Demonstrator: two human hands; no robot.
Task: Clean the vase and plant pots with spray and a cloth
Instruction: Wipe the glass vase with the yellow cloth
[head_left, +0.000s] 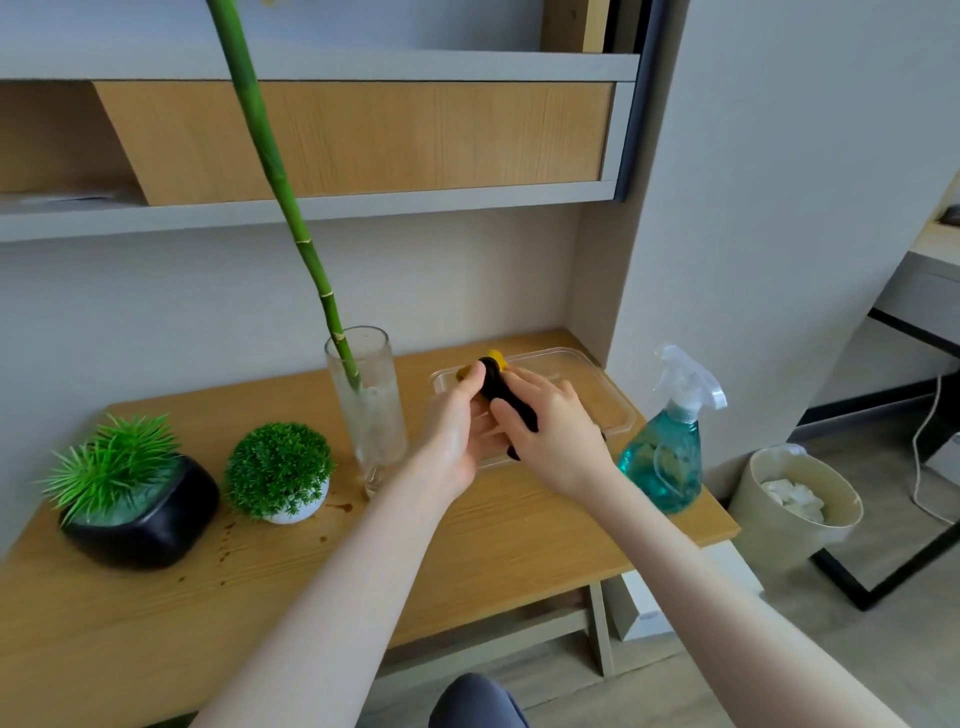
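Note:
A tall clear glass vase (371, 415) with a green bamboo stalk (291, 208) stands mid-table. Left of it sit a small white pot (291, 514) with a round green plant and a black pot (150, 525) with a spiky plant. A spray bottle (665, 457) of blue liquid stands at the table's right edge. Both hands hold a black and yellow object (493, 379) above a clear plastic tray (597, 384). My left hand (457, 436) grips its upper end, my right hand (556, 436) wraps its lower part. No cloth is visible.
Brown stains (234, 540) dot the wooden table (467, 561) near the white pot. A shelf unit (353, 140) hangs above. A bin (795, 509) with white paper stands on the floor to the right, beside a black-framed desk (904, 332).

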